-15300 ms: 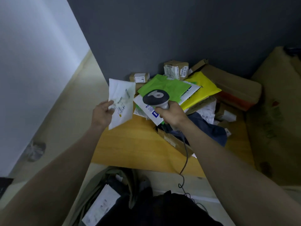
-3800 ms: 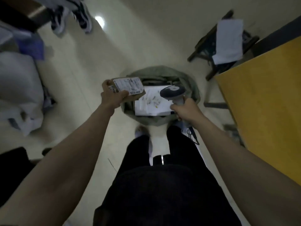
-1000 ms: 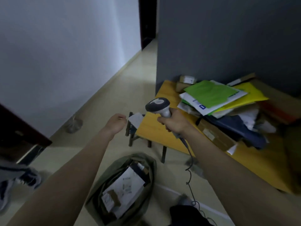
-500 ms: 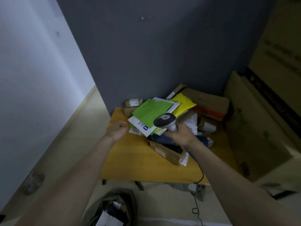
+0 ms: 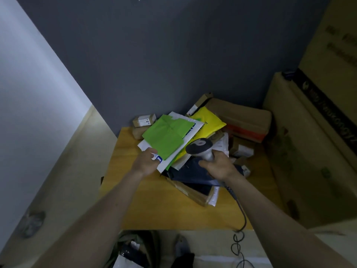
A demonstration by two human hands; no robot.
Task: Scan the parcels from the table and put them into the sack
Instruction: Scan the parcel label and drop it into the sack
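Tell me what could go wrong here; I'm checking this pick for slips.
The left hand pinches the white mailer by a corner, with the green mailer lying loose on top; pulling could slide the green one off the table. The pile leans unevenly, so others may shift too. The scanner cable hangs over the table edge and might snag.
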